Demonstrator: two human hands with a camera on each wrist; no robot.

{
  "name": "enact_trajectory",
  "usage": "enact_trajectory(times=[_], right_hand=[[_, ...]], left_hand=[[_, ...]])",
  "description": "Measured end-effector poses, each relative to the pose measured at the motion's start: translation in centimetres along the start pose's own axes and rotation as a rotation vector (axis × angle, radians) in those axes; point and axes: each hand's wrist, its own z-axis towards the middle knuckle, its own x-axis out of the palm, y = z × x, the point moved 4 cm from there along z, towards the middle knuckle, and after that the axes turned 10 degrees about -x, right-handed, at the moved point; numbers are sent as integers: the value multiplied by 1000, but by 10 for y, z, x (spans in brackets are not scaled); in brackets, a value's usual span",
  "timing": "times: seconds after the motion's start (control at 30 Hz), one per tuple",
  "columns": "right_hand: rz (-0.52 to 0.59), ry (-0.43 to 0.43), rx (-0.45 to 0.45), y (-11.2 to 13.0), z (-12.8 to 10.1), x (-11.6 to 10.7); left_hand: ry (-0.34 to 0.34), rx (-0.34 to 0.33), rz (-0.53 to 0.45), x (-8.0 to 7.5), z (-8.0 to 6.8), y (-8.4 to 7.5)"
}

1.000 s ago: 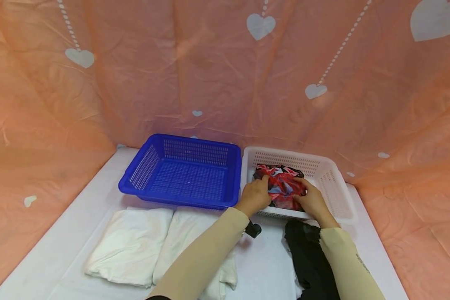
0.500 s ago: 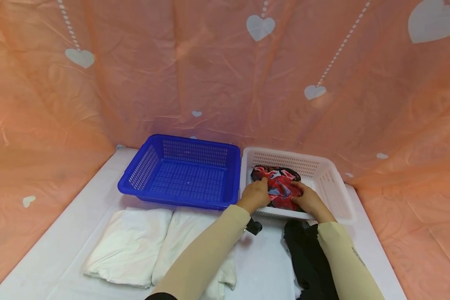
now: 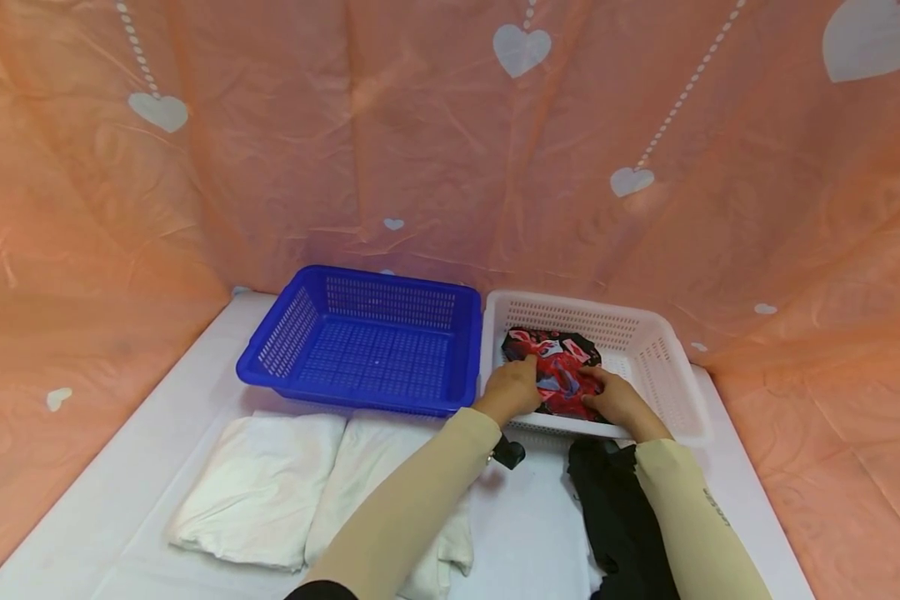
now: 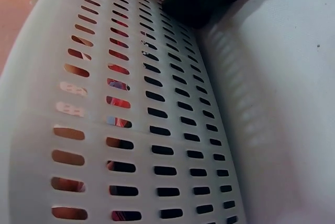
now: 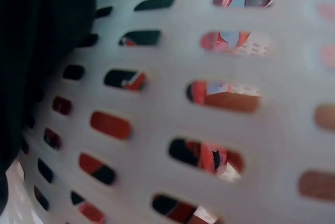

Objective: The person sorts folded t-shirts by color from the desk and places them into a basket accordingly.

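Observation:
A folded garment [image 3: 562,379] with a red, black, pink and blue print lies in the white basket [image 3: 671,387]. My left hand [image 3: 512,390] reaches over the basket's front rim and holds the garment by its left side; most of its fingers are out of sight. On the right side, my right hand [image 3: 621,404] grips the cloth with thumb and fingers apart on it. Both wrist views look through the slotted basket wall [image 4: 141,109], where only slivers of printed cloth [image 5: 110,124] and skin show.
A blue basket [image 3: 375,358] stands against the white one's left side. Two white folded cloths [image 3: 262,492] lie in front of it. Black clothing [image 3: 615,508] lies under the right forearm. An orange curtain [image 3: 435,150] with hearts hangs behind the table [image 3: 521,533].
The printed garment has shifted slightly left in the white basket and lies flatter. Both hands have stayed on it, the right one moving a little left.

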Motion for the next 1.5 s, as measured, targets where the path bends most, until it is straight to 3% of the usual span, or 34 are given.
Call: enact_trajectory(times=[0.2, 0.43, 0.8, 1.0, 1.17, 1.33, 1.5], right_hand=[[-1, -12, -41, 2, 1, -2], [37, -10, -26, -1, 4, 1], [68, -1, 8, -7, 10, 7], [42, -58, -29, -6, 9, 1], [7, -129, -5, -5, 2, -7], [-8, -215, -31, 3, -12, -18], [47, -334, -90, 13, -35, -28]], left_hand=[[9, -7, -38, -2, -1, 1], [62, -36, -178, 0, 3, 6], [88, -65, -269, 2, 7, 11], [75, -96, -286, 1, 9, 8], [59, -101, -265, -4, 5, 2], [11, -35, -266, -14, -3, 0], [-45, 123, -428, -26, -22, 1]])
